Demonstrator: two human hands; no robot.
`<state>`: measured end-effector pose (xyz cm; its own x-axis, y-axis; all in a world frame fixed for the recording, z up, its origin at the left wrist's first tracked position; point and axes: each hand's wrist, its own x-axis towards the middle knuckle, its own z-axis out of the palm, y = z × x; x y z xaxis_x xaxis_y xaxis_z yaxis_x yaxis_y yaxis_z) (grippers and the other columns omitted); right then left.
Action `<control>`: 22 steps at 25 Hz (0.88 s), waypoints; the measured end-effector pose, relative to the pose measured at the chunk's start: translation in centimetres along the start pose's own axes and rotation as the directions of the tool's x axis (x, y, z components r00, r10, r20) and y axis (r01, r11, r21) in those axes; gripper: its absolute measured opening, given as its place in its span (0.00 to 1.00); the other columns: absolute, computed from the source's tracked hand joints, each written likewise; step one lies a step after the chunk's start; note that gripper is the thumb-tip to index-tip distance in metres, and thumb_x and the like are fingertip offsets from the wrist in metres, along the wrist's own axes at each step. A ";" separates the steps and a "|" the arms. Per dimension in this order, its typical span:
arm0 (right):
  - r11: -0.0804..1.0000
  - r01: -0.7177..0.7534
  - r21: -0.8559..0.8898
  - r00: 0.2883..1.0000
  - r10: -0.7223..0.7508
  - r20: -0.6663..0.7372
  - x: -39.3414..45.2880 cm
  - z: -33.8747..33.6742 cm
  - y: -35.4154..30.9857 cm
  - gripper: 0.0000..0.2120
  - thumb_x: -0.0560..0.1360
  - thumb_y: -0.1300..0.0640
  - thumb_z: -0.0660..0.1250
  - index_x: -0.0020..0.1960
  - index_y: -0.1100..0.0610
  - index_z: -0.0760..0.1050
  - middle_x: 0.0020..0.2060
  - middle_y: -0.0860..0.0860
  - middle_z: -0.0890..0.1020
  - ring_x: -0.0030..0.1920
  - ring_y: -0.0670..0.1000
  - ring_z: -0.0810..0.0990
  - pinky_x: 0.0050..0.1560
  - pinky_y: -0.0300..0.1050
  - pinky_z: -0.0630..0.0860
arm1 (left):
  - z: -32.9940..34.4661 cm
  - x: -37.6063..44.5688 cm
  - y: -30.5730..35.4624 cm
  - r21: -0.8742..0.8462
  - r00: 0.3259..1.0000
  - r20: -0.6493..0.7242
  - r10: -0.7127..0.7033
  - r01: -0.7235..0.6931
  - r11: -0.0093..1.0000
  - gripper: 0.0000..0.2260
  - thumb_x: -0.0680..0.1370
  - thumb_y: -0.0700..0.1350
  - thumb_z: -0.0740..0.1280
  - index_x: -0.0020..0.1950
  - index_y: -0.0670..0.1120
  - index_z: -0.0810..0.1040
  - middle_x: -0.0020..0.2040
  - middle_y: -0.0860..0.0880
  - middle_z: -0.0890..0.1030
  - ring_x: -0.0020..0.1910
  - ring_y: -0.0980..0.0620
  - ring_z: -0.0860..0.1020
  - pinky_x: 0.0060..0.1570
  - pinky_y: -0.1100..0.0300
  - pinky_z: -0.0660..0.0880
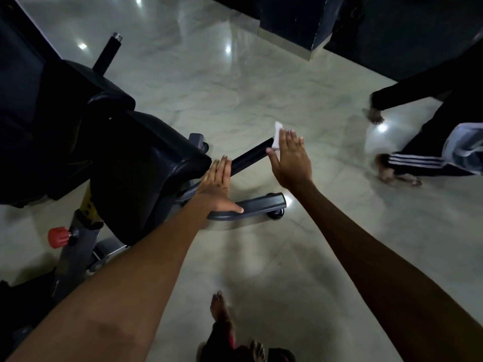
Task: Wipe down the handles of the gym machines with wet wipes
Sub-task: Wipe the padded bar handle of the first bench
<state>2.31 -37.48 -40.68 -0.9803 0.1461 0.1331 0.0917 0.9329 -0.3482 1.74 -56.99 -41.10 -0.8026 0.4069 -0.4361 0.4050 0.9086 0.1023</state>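
A black handle (252, 155) is seen jutting out from beside the padded black seat (146, 165) of a gym machine, slanting up and away over the pale marble floor (261, 87). A white wet wipe (277, 131) is held at the far tip of this handle, pressed there by the right hand (290, 159). The fingers of that hand are stretched out straight and held close together, with the thumb spread toward the handle; the wipe shows just past the fingertips and beside the index finger, and whether it is pinched or only pushed by the flat fingers cannot be told. The left hand (217, 188) is laid at the near end of the handle, next to the seat edge, its fingers straight and together, its thumb splayed out sideways in front of the grey base bar (258, 205) below. Nothing is gripped by it. The handle thus runs between the two hands, the wipe at the end farthest from the seat.

A second black handle (108, 52) with a metal cap is seen beyond the seat. A red knob (58, 237) is fixed on the grey post on the near side of the seat. Well to the right of the handle, another person in striped black trousers (418, 163) is seen, blurred. Bare feet (222, 312) are seen on the floor well on the near side of the handle
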 end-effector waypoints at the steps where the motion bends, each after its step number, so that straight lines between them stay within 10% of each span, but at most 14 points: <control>1: 0.997 -0.052 0.050 0.998 0.050 0.030 0.5 -0.1 -0.5 0.29 0.81 0.47 0.51 0.75 0.63 0.52 0.74 0.59 0.56 0.75 0.54 0.51 0.73 0.44 0.42 | 0.0 0.0 0.1 -0.001 1.000 0.006 -0.002 0.002 1.000 0.58 0.69 0.66 0.69 0.72 0.41 0.26 0.73 0.45 0.27 0.73 0.44 0.30 0.71 0.53 0.36; 15: 0.982 0.188 -0.004 0.982 -0.188 0.009 -1.7 0.8 -0.5 0.26 0.80 0.52 0.49 0.73 0.66 0.57 0.73 0.61 0.59 0.75 0.56 0.55 0.72 0.44 0.44 | -0.9 0.1 0.1 0.031 0.996 0.088 -0.008 0.006 0.999 0.60 0.68 0.65 0.70 0.70 0.40 0.24 0.72 0.44 0.25 0.72 0.44 0.28 0.71 0.52 0.36; 22: 0.869 -0.139 0.474 0.984 0.177 -0.035 1.5 -0.6 -1.0 0.20 0.81 0.55 0.54 0.68 0.65 0.68 0.62 0.60 0.76 0.62 0.56 0.74 0.62 0.41 0.66 | -0.9 0.3 0.2 0.029 0.994 0.108 -0.007 0.004 1.000 0.60 0.68 0.66 0.69 0.70 0.40 0.24 0.72 0.44 0.25 0.72 0.44 0.28 0.72 0.49 0.38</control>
<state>0.84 -38.02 -39.59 -0.9419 0.3199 0.1019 0.1332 0.6346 -0.7613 1.22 -56.57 -40.35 -0.7537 0.3878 -0.5307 0.4145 0.9070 0.0742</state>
